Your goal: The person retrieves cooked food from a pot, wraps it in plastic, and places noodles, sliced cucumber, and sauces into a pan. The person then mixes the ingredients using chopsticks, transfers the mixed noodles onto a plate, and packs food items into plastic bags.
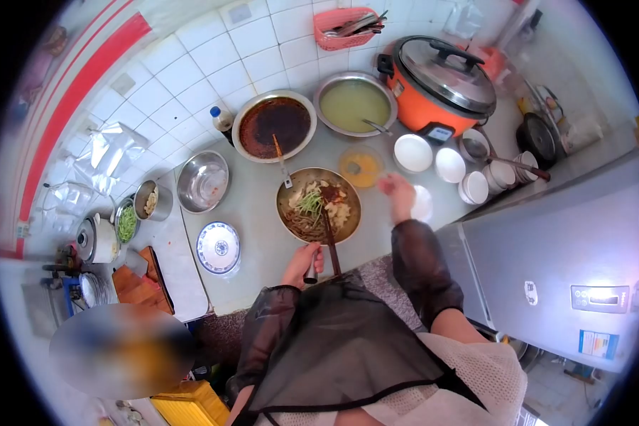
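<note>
A round metal pan (285, 221) stands on the counter before me, holding dark noodles, green shreds, pale chopped pieces and a dark red sauce. Brown chopsticks (331, 248) lean in it over the near rim. My left hand (304, 264) is wrapped round the pan's tubular handle (310, 275). To the pan's right, my right hand (396, 195) is in the air, its fingers smeared by motion. It is nearest to a clear bowl of yellowish liquid (371, 177) and a white round dish (422, 204), partly hidden by the hand.
Behind the pan stand a basin of dark red sauce (271, 101) and a basin of pale green liquid (351, 91). An orange cooker (413, 99) and white bowls (413, 153) are at right. Left are a steel basin (192, 177) and a patterned plate (219, 248). A refrigerator (532, 241) borders the right.
</note>
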Demonstrator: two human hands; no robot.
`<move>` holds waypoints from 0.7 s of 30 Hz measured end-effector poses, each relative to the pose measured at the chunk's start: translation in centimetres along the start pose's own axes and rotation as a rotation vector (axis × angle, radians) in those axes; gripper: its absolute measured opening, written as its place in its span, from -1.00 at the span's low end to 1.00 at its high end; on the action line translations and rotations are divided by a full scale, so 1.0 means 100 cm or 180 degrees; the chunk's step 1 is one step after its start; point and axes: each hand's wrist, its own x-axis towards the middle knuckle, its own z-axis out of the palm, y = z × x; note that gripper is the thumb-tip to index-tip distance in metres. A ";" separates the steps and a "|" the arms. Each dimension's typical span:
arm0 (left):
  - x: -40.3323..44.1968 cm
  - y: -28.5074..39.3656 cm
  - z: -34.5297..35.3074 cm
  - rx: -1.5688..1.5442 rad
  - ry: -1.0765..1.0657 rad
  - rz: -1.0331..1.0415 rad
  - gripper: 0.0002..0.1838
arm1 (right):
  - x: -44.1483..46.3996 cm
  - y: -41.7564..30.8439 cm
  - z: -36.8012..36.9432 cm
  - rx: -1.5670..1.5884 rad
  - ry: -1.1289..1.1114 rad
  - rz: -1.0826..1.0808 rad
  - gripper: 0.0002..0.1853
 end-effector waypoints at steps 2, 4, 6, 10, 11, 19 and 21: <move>-0.002 0.002 0.003 0.0028 0.0009 0.0007 -0.78 | -0.034 -0.038 0.015 -0.0406 -0.0339 -0.0027 -0.70; -0.004 0.004 0.005 0.0053 0.0014 -0.0001 -0.78 | -0.033 -0.030 0.017 -0.0314 -0.0282 -0.0203 -0.69; -0.004 0.005 0.006 -0.0080 -0.0161 -0.0147 -0.77 | -0.025 -0.017 0.010 -0.0209 -0.0200 -0.0391 -0.67; -0.027 0.012 0.020 0.0041 -0.0325 -0.0248 -0.77 | 0.014 -0.012 -0.014 -0.1624 0.0023 -0.1022 -0.62; -0.032 0.009 0.021 0.0047 -0.0463 -0.0303 -0.76 | 0.026 -0.019 -0.024 -0.2991 0.0072 -0.1702 -0.60; -0.082 0.032 0.068 0.0224 -0.0561 -0.0473 -0.70 | 0.162 -0.028 0.070 -0.1073 0.0163 -0.1041 -0.66; -0.082 0.039 0.072 0.0171 -0.0560 -0.0365 -0.71 | 0.188 -0.041 0.104 -0.0873 -0.0103 -0.0663 -0.73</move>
